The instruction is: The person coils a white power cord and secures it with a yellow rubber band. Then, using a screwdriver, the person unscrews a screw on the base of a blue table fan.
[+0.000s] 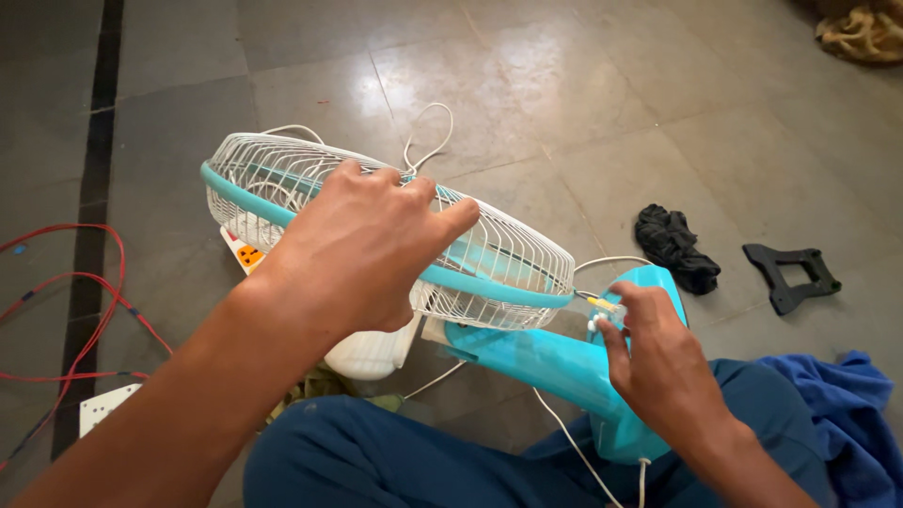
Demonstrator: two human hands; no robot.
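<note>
While you sit on the grey stone-tiled floor (564, 103), your left hand (362, 249) lies spread over the white wire cage (508, 259) of a turquoise fan (536, 362), fingers curled onto the grille and gripping it. Your right hand (658, 362) pinches a small yellow-and-white part (605, 306) at the fan's turquoise base, just beside the cage rim. The fan lies tilted across your blue-trousered lap, its white cord (428, 141) looping on the tiles behind. A black cloth (675, 245) and a black plastic bracket (790, 275) lie well apart to the right. Red wires (89, 320) trail along the dark floor strip at left, near a white switch plate (103, 406).
</note>
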